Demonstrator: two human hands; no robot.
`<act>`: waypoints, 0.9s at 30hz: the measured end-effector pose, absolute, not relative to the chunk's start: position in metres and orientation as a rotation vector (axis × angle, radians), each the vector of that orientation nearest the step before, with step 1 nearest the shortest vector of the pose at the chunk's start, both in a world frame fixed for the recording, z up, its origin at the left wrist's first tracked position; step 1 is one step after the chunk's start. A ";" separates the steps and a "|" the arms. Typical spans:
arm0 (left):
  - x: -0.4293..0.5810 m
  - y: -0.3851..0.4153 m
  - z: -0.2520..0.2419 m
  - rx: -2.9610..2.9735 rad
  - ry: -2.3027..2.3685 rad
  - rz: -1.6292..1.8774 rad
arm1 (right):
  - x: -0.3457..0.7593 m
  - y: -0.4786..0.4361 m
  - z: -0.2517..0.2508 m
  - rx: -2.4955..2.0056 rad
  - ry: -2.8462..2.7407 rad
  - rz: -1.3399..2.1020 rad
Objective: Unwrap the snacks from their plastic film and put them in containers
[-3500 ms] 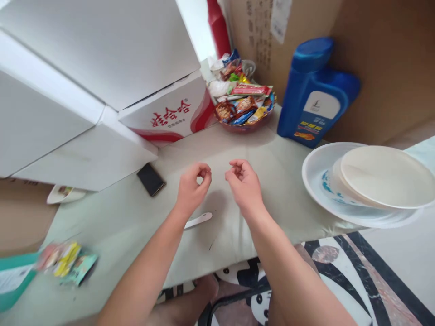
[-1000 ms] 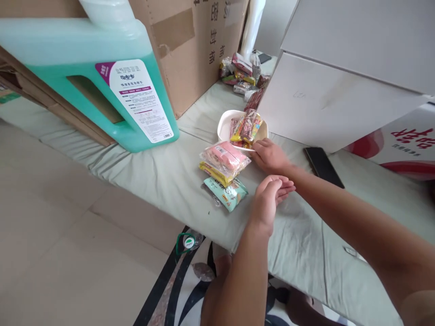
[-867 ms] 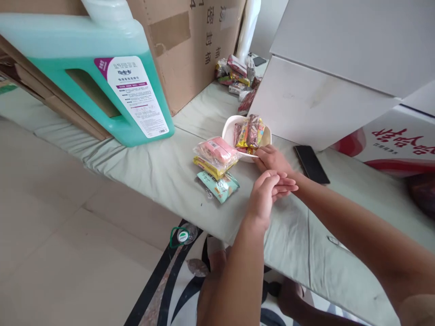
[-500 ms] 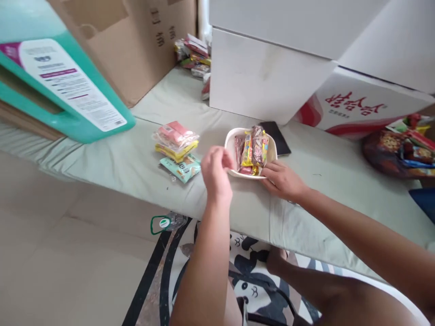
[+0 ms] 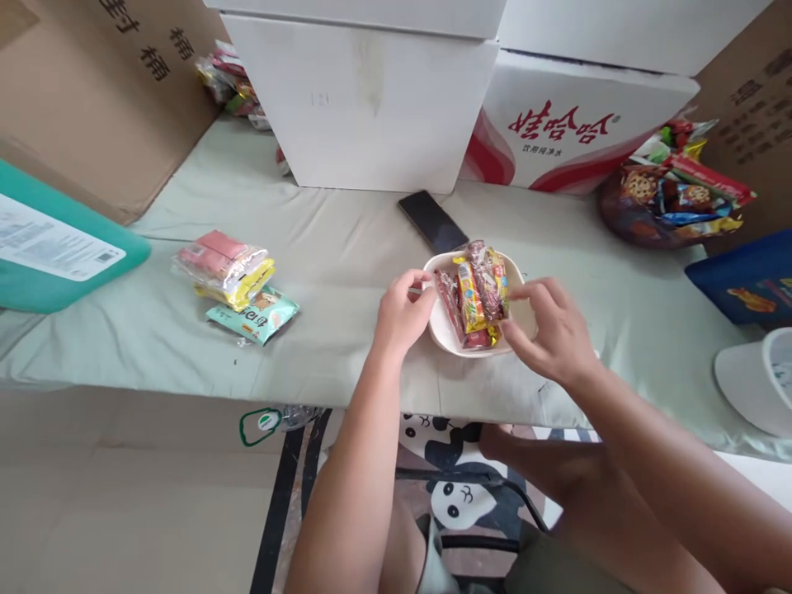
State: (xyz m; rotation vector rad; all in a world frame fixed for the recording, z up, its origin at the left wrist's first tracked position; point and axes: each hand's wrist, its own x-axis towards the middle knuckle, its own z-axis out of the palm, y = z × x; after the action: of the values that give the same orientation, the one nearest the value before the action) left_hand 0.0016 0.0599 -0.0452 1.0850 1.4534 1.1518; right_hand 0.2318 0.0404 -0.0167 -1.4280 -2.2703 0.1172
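A white bowl (image 5: 442,334) on the cloth-covered surface holds several wrapped snack sticks, with a yellow packet (image 5: 471,295) and dark red packets (image 5: 486,280) among them. At its left rim, my left hand (image 5: 403,315) is closed, thumb and fingers pinching the edge. Over the right side of the bowl is my right hand (image 5: 552,332), its thumb and forefinger apart close to the packets; nothing shows between them. A black phone (image 5: 433,221) lies just behind the bowl.
Left of the bowl lie stacked snack packs (image 5: 223,262) and a mint-green packet (image 5: 256,315). White boxes (image 5: 371,99) stand behind. To the right are a filled snack bowl (image 5: 631,219), a blue packet (image 5: 742,276) and a white tub (image 5: 751,379). A green jug (image 5: 68,231) stands far left.
The view has swung right. The bowl has shifted right relative to the phone, uncovering more of it. My right hand has moved from the front rim to the right side, its fingers now apart.
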 end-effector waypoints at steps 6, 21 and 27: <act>0.005 0.061 -0.043 1.041 1.310 1.098 | 0.181 0.065 -0.014 -1.767 -2.390 0.175; -0.066 0.041 -0.029 0.730 1.301 1.233 | 0.183 0.098 -0.030 -1.980 -2.236 0.217; -0.087 0.039 -0.032 0.604 1.285 1.327 | 0.177 0.105 -0.037 -2.007 -2.297 0.146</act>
State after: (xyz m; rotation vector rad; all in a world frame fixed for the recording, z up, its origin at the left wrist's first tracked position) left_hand -0.0870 0.0390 -0.0321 0.6042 1.2846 1.3269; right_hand 0.1771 0.1046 -0.0366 -2.0073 -2.2970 0.1464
